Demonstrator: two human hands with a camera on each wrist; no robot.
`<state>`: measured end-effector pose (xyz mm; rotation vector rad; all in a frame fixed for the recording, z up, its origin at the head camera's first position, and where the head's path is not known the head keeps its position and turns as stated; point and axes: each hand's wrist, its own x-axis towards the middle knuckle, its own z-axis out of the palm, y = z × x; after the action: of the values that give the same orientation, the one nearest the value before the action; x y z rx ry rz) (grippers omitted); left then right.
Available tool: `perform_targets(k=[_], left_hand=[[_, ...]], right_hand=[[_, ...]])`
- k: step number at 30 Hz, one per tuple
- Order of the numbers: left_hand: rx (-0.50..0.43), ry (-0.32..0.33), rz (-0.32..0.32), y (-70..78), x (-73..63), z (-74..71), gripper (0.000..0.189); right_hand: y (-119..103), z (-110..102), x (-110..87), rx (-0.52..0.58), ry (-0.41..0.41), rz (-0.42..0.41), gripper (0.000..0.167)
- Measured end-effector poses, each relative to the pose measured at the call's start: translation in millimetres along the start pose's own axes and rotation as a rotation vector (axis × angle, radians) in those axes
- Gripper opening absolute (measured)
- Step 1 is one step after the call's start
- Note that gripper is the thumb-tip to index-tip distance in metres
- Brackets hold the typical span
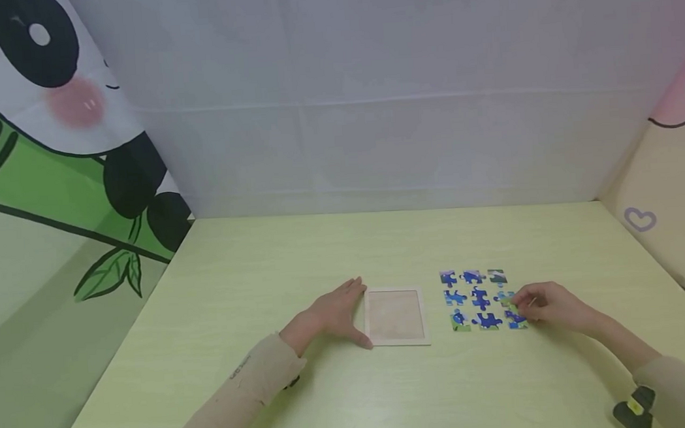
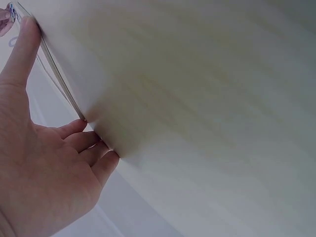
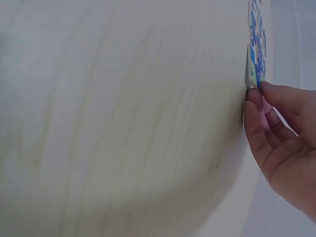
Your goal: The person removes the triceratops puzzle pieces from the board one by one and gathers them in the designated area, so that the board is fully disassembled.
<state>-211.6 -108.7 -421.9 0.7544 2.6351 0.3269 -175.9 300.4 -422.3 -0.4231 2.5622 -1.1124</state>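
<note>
A shallow square wooden tray with a pale rim [image 1: 425,317] lies on the table, left of the jigsaw pieces. My left hand [image 1: 338,311] is spread along its left side, thumb by the near corner and fingers by the far corner. In the left wrist view the fingertips [image 2: 109,157] rest against the tabletop along that edge. My right hand [image 1: 551,303] pinches a jigsaw piece [image 3: 254,74] between thumb and fingers, at the right side of the group. That piece shows green and blue printing, and the fingers partly cover it.
Several blue, green and white jigsaw pieces [image 1: 480,298] lie spaced in rows right of the tray. A pale wood-grain table [image 1: 274,257] bears everything. A light cloth [image 1: 361,141] hangs behind it, with printed panels at both sides.
</note>
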Motion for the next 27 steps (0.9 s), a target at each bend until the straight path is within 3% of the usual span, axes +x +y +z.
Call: perform_targets(k=[6,27], left_hand=[[-0.001,0.003,0.004,0.9,0.3,-0.8,0.113],[-0.007,-0.009,0.023,-1.6,0.1,-2.4,0.112]], right_hand=[[-0.2,0.4,-0.1,-0.005,0.008,0.039,0.019],[-0.3,5.6,1.9,-0.023,0.023,0.046,0.016]])
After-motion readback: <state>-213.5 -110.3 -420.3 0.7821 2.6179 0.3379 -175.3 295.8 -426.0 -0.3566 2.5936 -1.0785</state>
